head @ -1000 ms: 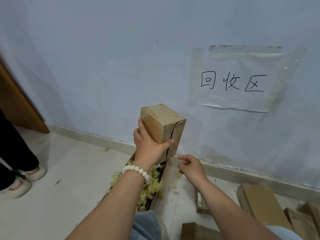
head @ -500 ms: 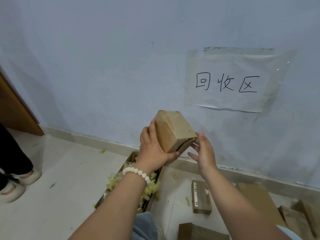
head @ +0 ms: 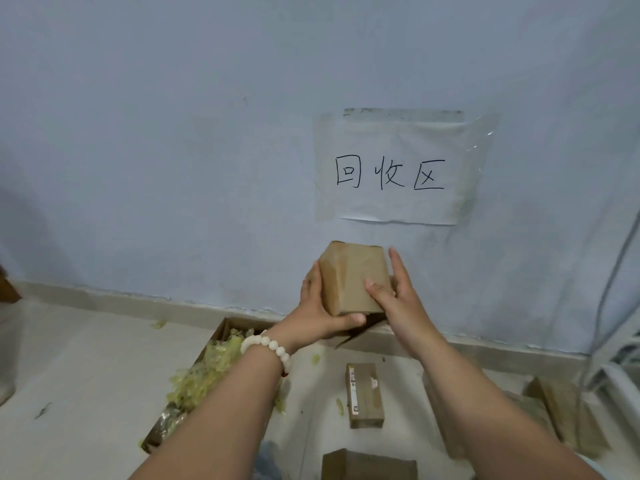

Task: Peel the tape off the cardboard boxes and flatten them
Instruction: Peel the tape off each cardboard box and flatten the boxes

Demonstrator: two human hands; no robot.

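A small brown cardboard box (head: 351, 277) is held up in front of the wall, between both my hands. My left hand (head: 320, 311), with a white bead bracelet on its wrist, grips the box's left side and bottom edge, thumb curled under it. My right hand (head: 394, 294) presses against the box's right side, fingers straight and pointing up, thumb lying on the front face. A loose flap hangs below the box.
An open carton (head: 221, 332) full of crumpled yellowish tape (head: 204, 372) lies on the floor at lower left. A small box (head: 364, 394) lies below my hands, another box (head: 369, 464) at the bottom edge, flattened cardboard (head: 561, 410) at right. A paper sign (head: 394, 168) hangs on the wall.
My right hand rose from below to the box and now presses flat on its right side. The box has been turned, and my left hand's grip has shifted toward its bottom edge.
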